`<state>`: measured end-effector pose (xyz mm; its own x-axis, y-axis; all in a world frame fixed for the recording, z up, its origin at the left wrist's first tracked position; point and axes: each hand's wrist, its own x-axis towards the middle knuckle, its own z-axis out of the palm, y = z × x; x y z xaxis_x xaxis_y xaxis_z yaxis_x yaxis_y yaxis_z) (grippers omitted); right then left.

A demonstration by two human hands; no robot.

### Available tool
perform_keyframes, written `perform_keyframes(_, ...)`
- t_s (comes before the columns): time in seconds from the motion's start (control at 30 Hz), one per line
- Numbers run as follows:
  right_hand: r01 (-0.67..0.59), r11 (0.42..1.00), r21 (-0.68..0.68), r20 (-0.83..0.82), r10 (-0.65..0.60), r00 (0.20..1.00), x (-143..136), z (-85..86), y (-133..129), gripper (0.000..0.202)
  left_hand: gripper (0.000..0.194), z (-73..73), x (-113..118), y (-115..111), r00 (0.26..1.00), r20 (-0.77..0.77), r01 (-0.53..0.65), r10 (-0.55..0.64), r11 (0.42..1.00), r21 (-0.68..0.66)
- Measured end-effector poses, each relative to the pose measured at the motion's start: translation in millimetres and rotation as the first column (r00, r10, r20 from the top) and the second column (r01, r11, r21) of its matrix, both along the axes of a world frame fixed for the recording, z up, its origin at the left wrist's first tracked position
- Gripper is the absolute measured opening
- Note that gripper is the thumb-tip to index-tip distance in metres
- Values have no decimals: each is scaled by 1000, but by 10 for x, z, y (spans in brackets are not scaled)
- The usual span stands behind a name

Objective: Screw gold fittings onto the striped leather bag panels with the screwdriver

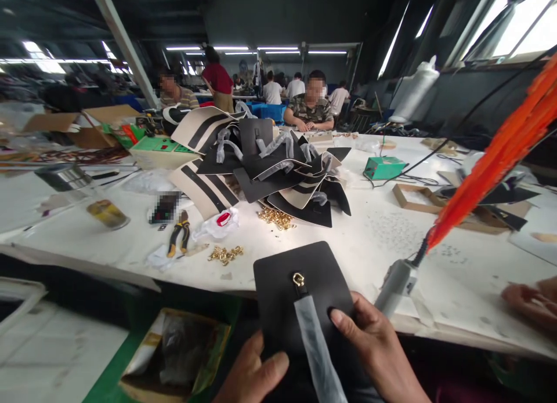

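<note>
A black leather-like panel [278,287] is tilted up at the table's front edge. On its face sits a gold clasp [298,279], joined to a strap wrapped in clear plastic [317,345] that runs down out of view. My right hand [374,339] grips the panel's right edge, thumb on the front and fingers behind. At the lower left edge is my left hand [256,371], its thumb over the panel and its other fingers mostly hidden. Gold hardware lies in a small pile [226,254] and a larger one [276,218] beyond the panel.
A heap of black and cream panels [261,165] covers the middle of the table [348,258]. Pliers [178,235] and a tipped can [108,214] lie left. A grey tool [397,287] with an orange cord stands right. Another person's hand [533,301] is far right; a carton [174,356] sits below.
</note>
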<state>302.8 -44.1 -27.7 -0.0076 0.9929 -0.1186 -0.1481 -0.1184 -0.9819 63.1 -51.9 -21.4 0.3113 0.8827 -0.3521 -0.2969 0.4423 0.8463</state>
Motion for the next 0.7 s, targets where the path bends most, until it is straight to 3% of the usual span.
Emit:
perform_keyframes(0.1,-74,997,5,124,73,990,25,-16,-31,31,57,91,23,188,967,161,-198,195,980,0)
perform_keyframes(0.17,21,987,158,287,-66,956,34,28,-32,32,50,159,77,295,954,120,-274,274,962,-22)
perform_keyframes(0.23,117,885,451,421,-327,846,27,121,-11,41,48,207,142,344,964,72,-254,255,967,-28)
perform_keyframes(0.27,96,809,580,460,-423,781,16,179,7,44,48,221,170,346,973,59,-222,223,975,-19)
perform_keyframes(0.33,-69,707,704,543,-473,693,-23,301,54,45,49,240,209,320,988,25,-152,152,988,25)
perform_keyframes(0.43,-301,692,656,685,-379,622,-106,434,138,34,50,274,216,271,995,-61,-76,82,992,99)
perform_keyframes(0.5,-352,702,619,725,-338,600,-154,465,181,26,51,310,204,257,992,-114,-47,61,992,120)
perform_keyframes(0.57,-360,713,602,724,-298,622,-179,462,204,21,53,347,192,255,987,-151,-32,51,992,126)
perform_keyframes(0.7,-318,748,583,642,-185,744,-168,423,222,9,59,379,187,257,979,-192,-42,67,991,130)
